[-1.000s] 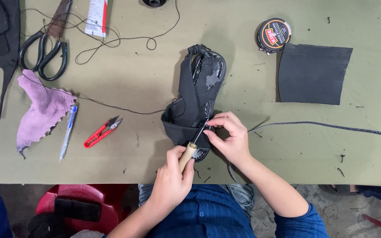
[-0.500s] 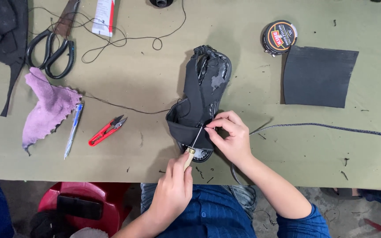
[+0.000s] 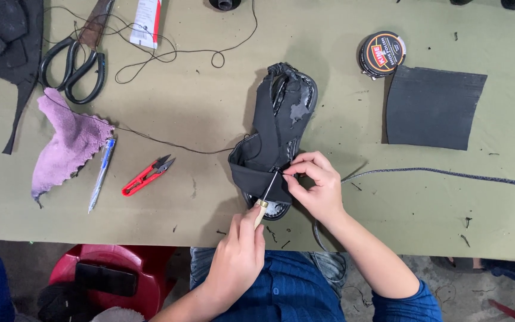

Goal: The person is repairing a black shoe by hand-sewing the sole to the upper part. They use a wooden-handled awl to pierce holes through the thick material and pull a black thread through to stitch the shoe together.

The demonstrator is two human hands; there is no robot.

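Where two hands meet: one awl [image 3: 267,192], one black sandal [image 3: 276,134].

left hand [image 3: 238,253]: drawn back from sandal [image 3: 278,134] | awl [image 3: 266,194]: shaft more exposed

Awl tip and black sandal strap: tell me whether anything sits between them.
Nothing visible does. The awl, held in the left hand, meets the sandal strap directly, and the right hand pinches the strap beside the tip, not across it.

left hand [image 3: 239,253]: fisted grip, forearm angled up | right hand [image 3: 317,185]: fingertips pinched, wrist bent
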